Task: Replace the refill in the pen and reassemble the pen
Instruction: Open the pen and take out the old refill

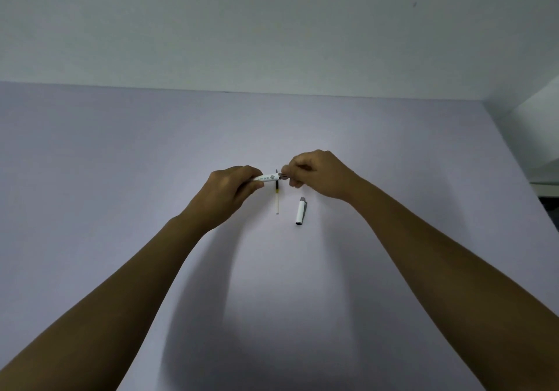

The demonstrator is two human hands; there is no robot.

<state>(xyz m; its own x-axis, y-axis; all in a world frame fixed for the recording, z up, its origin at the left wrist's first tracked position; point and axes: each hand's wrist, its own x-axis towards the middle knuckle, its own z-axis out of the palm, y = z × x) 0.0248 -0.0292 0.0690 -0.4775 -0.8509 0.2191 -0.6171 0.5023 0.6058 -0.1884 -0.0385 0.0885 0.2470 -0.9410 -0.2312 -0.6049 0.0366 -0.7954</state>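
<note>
Both hands were up over the pale table [121, 179], working the pen. The left hand [230, 191] was closed around the white barrel [267, 177], held level; the right hand [317, 174] pinched the dark tip section [282, 175] at the barrel's open end. My read: the tip was being screwed on or off, and I couldn't say which. A refill [277, 200] lay on the table just under the barrel, whether old or new, no telling. The cap [301, 210] rested beside it, apart. Next would want a steady twist with the parts kept in line. Fingers hid the joint, and whether a refill sat inside stayed unseen.
</note>
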